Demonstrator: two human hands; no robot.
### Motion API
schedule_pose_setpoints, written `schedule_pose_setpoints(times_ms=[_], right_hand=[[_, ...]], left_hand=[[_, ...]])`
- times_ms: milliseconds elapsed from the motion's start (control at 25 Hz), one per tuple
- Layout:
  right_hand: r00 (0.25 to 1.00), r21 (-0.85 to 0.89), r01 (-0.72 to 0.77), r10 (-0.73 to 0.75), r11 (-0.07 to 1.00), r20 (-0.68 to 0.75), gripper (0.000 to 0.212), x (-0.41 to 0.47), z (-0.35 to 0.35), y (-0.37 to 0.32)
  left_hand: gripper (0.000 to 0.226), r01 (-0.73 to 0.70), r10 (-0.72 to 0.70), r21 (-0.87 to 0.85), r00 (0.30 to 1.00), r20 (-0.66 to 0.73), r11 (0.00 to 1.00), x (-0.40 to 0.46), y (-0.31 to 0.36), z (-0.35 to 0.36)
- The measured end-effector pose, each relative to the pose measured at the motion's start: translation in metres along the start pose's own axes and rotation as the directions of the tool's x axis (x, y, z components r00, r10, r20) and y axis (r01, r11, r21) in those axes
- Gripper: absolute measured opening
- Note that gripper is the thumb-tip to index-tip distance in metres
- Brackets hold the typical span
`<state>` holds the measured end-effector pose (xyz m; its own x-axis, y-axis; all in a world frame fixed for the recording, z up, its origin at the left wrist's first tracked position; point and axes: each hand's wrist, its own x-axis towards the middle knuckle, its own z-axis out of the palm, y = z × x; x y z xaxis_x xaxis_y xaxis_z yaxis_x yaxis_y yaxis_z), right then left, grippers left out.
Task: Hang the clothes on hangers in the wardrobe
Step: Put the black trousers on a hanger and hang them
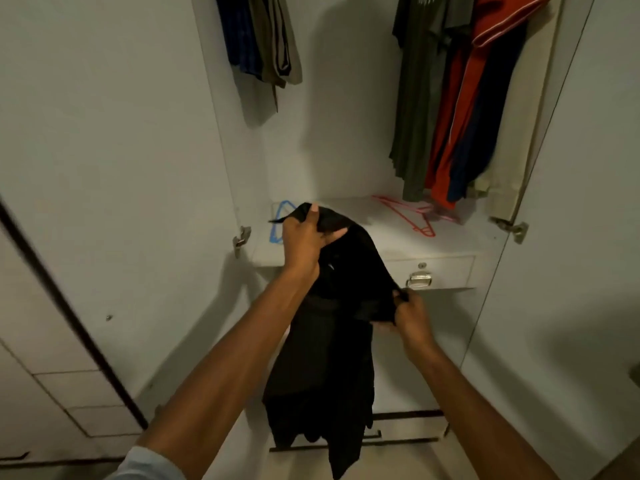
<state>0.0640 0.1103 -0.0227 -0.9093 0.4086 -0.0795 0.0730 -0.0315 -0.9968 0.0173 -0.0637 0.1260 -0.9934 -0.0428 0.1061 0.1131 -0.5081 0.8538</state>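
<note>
A black garment (332, 358) hangs down in front of the open wardrobe. My left hand (304, 237) grips its top edge, thumb over the cloth, above the shelf's left part. Lower and to the right, my right hand (408, 317) pinches another part of the same edge. On the white shelf (460, 244) lie a blue hanger (280, 220), partly hidden behind my left hand, and a red hanger (412, 216) to the right.
Clothes hang from above: dark blue and khaki ones (259, 39) at the left, green, red and navy ones (457, 98) at the right. A drawer with a metal handle (419, 280) sits under the shelf. Both wardrobe doors (104, 168) stand open.
</note>
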Motion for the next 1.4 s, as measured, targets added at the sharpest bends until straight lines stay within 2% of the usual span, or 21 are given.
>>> schedule_pose_setpoints(times_ms=[40,80,120,280,360,440,600,720,800,920,960,1000,1040,1080,1120,1160,1200,1320,1400], right_hand=[[0.996,0.18,-0.045,0.058,0.983,-0.064,0.021,0.021,-0.005,-0.016],[0.99,0.265,-0.047,0.081,0.963,-0.119,0.022,0.039,-0.01,-0.036],[0.985,0.241,-0.006,0.047,0.97,-0.166,0.023,0.06,-0.014,-0.055],[0.961,-0.025,0.186,-0.187,0.982,-0.203,0.024,0.122,-0.013,-0.109],[0.928,-0.217,0.295,-0.333,0.931,-0.168,0.023,0.148,-0.013,-0.123],[0.884,-0.37,0.382,-0.452,0.847,-0.12,0.019,0.17,-0.014,-0.133],[0.874,-0.411,0.367,-0.46,0.835,-0.154,0.016,0.209,-0.013,-0.146],[0.886,-0.474,0.355,-0.452,0.806,-0.105,0.016,0.236,-0.013,-0.153],[0.929,-0.463,0.316,-0.37,0.828,-0.028,0.017,0.253,-0.014,-0.161],[0.984,-0.391,0.172,-0.144,0.904,0.101,0.019,0.278,-0.018,-0.178],[0.991,-0.343,0.114,-0.085,0.932,0.1,0.019,0.288,-0.021,-0.18],[0.996,-0.278,0.061,-0.04,0.959,0.082,0.018,0.299,-0.024,-0.181],[0.998,-0.204,0.012,0.0,0.979,0.058,0.016,0.311,-0.028,-0.18],[0.999,-0.141,-0.033,0.038,0.989,0.039,0.014,0.322,-0.032,-0.176],[0.996,-0.092,-0.071,0.075,0.993,0.038,0.014,0.331,-0.036,-0.17],[0.993,-0.066,-0.105,0.109,0.992,0.055,0.019,0.34,-0.04,-0.164],[0.986,-0.053,-0.136,0.14,0.989,0.092,0.026,0.347,-0.042,-0.157],[0.963,-0.053,-0.201,0.207,0.978,0.172,0.045,0.359,-0.045,-0.143],[0.948,-0.024,-0.252,0.252,0.967,0.194,0.052,0.366,-0.048,-0.137]], left_hand=[[0.028,0.023,-0.023,-0.015,1.0,-0.003,1.0,0.02,-0.007,-0.003],[0.03,0.063,-0.063,0.004,0.998,-0.024,0.998,0.036,-0.015,-0.008],[0.03,0.12,-0.117,0.039,0.991,-0.058,0.992,0.053,-0.025,-0.013],[0.032,0.356,-0.342,0.27,0.934,-0.101,0.895,0.101,-0.052,-0.041],[0.041,0.454,-0.448,0.457,0.885,-0.128,0.765,0.124,-0.058,-0.055],[0.055,0.466,-0.485,0.588,0.863,-0.138,0.661,0.139,-0.065,-0.065],[0.052,0.348,-0.357,0.735,0.921,-0.154,0.582,0.158,-0.085,-0.073],[0.047,0.214,-0.171,0.87,0.973,-0.153,0.443,0.177,-0.099,-0.071],[0.042,0.193,-0.044,0.9,0.981,-0.191,0.39,0.192,-0.108,-0.067],[0.042,0.116,0.254,0.945,0.947,-0.198,0.305,0.207,-0.126,-0.061],[0.042,0.065,0.338,0.951,0.925,-0.172,0.303,0.213,-0.129,-0.059],[0.04,0.031,0.386,0.936,0.906,-0.175,0.351,0.223,-0.131,-0.059],[0.038,0.003,0.394,0.891,0.896,-0.203,0.453,0.23,-0.127,-0.055],[0.038,0.0,0.334,0.778,0.903,-0.27,0.628,0.235,-0.122,-0.05],[0.036,0.039,0.211,0.609,0.918,-0.335,0.792,0.24,-0.118,-0.044],[0.031,0.088,0.098,0.464,0.927,-0.362,0.882,0.247,-0.118,-0.041],[0.03,0.139,0.02,0.405,0.931,-0.364,0.904,0.252,-0.118,-0.04],[0.032,0.192,-0.039,0.411,0.935,-0.351,0.891,0.262,-0.114,-0.043],[0.025,0.25,-0.142,0.326,0.937,-0.32,0.912,0.27,-0.108,-0.05]])
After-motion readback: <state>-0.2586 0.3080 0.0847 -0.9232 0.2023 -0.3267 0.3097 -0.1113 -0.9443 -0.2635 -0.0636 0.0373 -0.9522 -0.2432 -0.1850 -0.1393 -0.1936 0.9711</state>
